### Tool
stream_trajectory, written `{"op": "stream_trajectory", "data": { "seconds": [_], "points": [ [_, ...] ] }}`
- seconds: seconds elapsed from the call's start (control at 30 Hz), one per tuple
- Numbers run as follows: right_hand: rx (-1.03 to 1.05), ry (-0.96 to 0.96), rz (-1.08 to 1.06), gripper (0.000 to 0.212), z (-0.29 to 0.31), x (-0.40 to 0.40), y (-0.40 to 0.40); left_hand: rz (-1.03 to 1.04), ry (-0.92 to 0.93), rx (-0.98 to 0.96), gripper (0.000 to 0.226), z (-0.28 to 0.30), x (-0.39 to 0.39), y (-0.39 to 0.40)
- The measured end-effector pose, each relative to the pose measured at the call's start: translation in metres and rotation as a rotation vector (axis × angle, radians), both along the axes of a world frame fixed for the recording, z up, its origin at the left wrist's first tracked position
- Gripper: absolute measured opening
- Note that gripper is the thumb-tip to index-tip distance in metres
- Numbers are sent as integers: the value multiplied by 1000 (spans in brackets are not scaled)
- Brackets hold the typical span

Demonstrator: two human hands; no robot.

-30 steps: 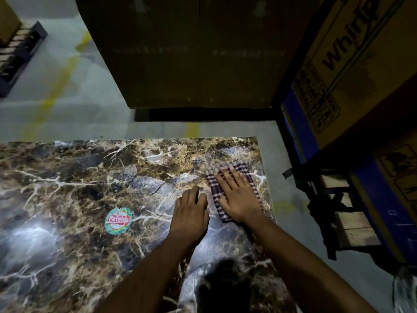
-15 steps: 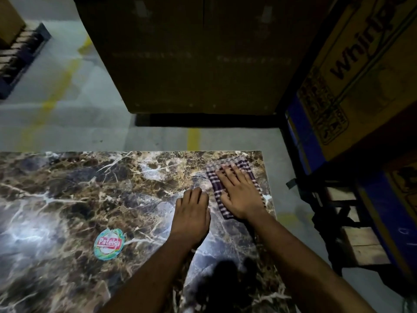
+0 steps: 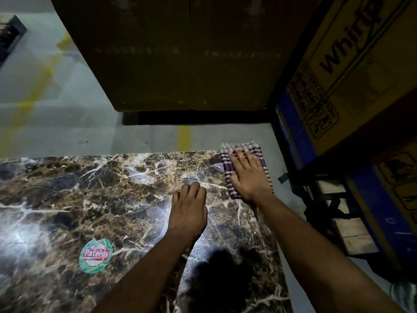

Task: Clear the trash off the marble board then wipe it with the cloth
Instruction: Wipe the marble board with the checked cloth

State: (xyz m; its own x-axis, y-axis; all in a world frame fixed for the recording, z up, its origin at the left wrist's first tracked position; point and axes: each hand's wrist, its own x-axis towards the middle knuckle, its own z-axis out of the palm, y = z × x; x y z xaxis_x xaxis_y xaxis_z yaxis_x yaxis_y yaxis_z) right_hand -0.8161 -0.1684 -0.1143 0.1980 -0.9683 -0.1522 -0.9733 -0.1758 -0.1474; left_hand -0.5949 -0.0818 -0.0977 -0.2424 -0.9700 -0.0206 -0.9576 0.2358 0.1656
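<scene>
The brown and white veined marble board (image 3: 94,195) fills the lower left of the view. My right hand (image 3: 248,175) lies flat, fingers spread, pressing a folded purple-and-white checked cloth (image 3: 228,175) onto the board's far right corner; the cloth's far edge hangs a little past the board's edge. My left hand (image 3: 188,208) rests palm down on the marble just left of it, fingers together, holding nothing. A round green and red sticker (image 3: 95,255) sits on the board near my left forearm. No loose trash shows on the board.
A large dark cardboard box (image 3: 180,53) stands on the floor beyond the board. Yellow and blue printed cartons (image 3: 352,71) and a wooden pallet (image 3: 352,231) crowd the right side. Grey concrete floor (image 3: 56,123) with yellow lines lies at far left.
My right hand has slid the cloth away from me and to the right, up to the board's far right corner. My left hand has stayed flat on the marble.
</scene>
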Motion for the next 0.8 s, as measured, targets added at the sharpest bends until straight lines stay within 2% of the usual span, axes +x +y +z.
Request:
{"op": "stream_trajectory", "data": {
  "seconds": [0.1,0.17,0.3,0.43,0.53,0.67,0.8],
  "points": [
    [-21,5,-121,77,-2,12,-13,-14,13,41,50,1,-8,1],
    [-22,-10,-71,76,-1,27,-5,-14,13,62,56,1,-9,3],
    [0,-26,111,73,-1,14,29,-12,18,72,55,1,-8,10],
    [-4,8,-31,77,-2,-6,21,-51,21,49,45,-2,-1,26],
    [-16,0,-83,77,2,18,26,-73,50,44,35,-2,2,37],
    [8,-15,59,74,1,24,83,-54,43,94,49,-1,-2,52],
    [30,0,-53,77,0,-9,118,-67,33,97,54,0,-4,82]
  ]
}}
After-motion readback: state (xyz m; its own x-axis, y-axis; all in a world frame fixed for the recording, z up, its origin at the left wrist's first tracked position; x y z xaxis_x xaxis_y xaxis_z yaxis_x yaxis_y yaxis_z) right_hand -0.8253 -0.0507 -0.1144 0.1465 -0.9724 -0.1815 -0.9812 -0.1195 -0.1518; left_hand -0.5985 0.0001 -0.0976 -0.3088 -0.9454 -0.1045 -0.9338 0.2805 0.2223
